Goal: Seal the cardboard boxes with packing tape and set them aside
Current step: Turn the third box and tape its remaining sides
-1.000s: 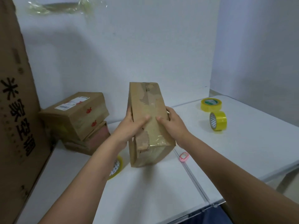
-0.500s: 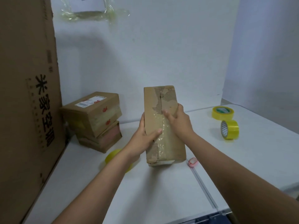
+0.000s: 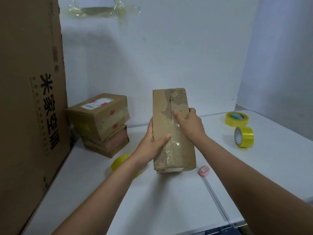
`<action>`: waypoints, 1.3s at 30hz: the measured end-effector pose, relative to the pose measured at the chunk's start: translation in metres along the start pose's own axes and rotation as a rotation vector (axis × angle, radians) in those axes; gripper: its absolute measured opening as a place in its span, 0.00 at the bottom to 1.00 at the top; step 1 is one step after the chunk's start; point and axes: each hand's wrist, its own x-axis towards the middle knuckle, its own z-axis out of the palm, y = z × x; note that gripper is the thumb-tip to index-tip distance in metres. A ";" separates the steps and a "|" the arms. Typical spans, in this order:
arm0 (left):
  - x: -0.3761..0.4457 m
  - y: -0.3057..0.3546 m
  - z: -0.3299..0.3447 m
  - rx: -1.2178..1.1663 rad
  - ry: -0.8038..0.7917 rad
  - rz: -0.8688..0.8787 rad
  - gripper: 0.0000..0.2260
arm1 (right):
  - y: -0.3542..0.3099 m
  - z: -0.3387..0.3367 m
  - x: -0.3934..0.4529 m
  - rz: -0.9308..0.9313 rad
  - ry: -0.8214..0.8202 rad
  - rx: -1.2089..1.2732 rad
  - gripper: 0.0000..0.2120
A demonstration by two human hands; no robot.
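- I hold a cardboard box (image 3: 172,131) standing on its short end near the middle of the white table (image 3: 169,200), its long taped face turned toward me.
- My left hand (image 3: 152,145) grips the box's left edge, thumb laid across the front, fingers wrapped out of sight behind.
- My right hand (image 3: 189,124) grips the right edge higher up, thumb pressing on the middle seam where the clear tape (image 3: 174,141) ends.
- The tape covers the lower part of the seam and looks wrinkled; above it the cardboard skin is torn and the ribbing shows.
- I judge this to be the pressing-down step: the strip is on, and I am smoothing it onto the seam.
- Next, I think, the thumb should run along the seam to flatten the wrinkles, and I should check whether the upper seam needs another strip.
- If it does, a yellow tape roll (image 3: 123,164) lies just left of the box, partly hidden by my left forearm; two more rolls (image 3: 243,137) sit well apart on the far right.
- A small pink object (image 3: 203,170) lies just right of the box's base; I cannot tell what it is.
- Two stacked boxes (image 3: 100,122) sit at the far left beside a tall carton (image 3: 28,99); that looks like the place to set this one aside.
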 end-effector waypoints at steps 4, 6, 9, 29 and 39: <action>0.020 -0.002 0.000 0.050 0.178 -0.072 0.40 | -0.004 -0.005 0.007 0.057 -0.146 -0.084 0.36; 0.036 -0.001 -0.001 0.024 0.214 -0.117 0.38 | -0.001 -0.004 0.004 0.015 -0.157 -0.151 0.36; 0.054 0.007 0.001 -0.096 0.196 -0.203 0.30 | 0.004 -0.002 -0.001 -0.123 -0.129 -0.291 0.33; -0.051 -0.122 -0.066 0.360 0.806 -0.415 0.34 | 0.008 0.019 0.003 -0.166 -0.014 -0.546 0.19; -0.062 -0.147 -0.070 0.453 0.791 -0.379 0.29 | 0.011 0.018 -0.005 -0.166 -0.010 -0.533 0.20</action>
